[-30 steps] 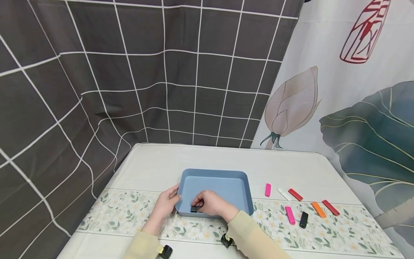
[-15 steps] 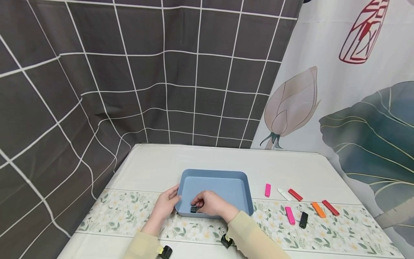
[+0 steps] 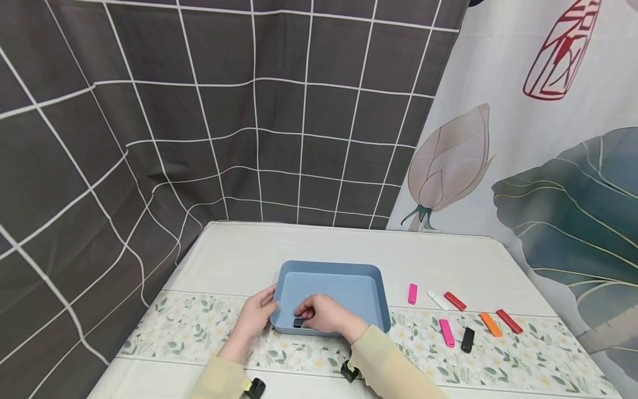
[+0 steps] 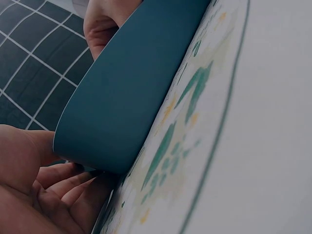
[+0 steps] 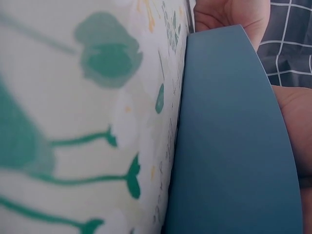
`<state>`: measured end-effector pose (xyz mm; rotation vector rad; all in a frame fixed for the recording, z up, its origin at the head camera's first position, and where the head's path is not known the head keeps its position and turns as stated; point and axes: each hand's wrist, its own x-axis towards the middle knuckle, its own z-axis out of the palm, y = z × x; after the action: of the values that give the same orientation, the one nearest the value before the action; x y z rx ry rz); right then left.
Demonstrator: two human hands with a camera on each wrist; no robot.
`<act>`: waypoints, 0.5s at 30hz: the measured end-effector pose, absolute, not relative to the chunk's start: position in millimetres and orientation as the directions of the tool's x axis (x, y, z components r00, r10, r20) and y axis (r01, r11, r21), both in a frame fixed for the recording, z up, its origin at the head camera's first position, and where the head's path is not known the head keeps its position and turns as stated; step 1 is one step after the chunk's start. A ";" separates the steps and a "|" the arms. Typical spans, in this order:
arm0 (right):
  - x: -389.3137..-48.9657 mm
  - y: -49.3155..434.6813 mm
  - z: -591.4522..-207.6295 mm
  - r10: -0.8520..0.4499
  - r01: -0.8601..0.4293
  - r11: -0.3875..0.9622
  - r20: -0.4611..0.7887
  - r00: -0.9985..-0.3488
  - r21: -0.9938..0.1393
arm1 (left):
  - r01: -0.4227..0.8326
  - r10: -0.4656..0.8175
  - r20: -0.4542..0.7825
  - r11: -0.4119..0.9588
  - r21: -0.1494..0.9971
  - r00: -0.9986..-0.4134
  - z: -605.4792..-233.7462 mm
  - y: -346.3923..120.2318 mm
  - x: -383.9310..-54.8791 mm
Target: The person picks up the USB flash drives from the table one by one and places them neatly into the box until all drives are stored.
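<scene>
A blue tray (image 3: 349,288) lies on the table. My left hand (image 3: 253,313) holds its left front corner, thumb at the rim and fingers outside the wall, also visible in the left wrist view (image 4: 63,195). My right hand (image 3: 326,313) reaches over the tray's front wall, thumb and fingers curled at a small black rectangular stick (image 3: 298,322) near the tray's left front. Only part of that stick shows; its exact kind cannot be told. In the right wrist view the tray's front wall (image 5: 229,136) hides the right fingertips and the stick.
Right of the tray lie several small flat sticks: pink (image 3: 412,293), another pink (image 3: 447,332), white (image 3: 438,299), red (image 3: 455,300), another red (image 3: 510,321), orange (image 3: 491,323) and black (image 3: 467,339). A dark grid curtain (image 3: 279,111) hangs behind the table.
The black stick at my right fingertips has turned slightly over the second. Both hands and the tray keep their places.
</scene>
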<state>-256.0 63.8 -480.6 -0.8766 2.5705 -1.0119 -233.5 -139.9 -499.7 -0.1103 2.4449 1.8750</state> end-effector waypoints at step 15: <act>-257.6 67.6 -476.8 -0.625 -0.446 0.600 -0.041 -0.780 -0.664 | -0.104 -0.019 -0.102 0.265 0.959 -0.995 -500.0 -140.1 -234.9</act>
<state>-257.6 67.6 -476.8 -0.8769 2.5600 -0.9519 -234.9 -140.1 -500.0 -0.1189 2.4420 1.8596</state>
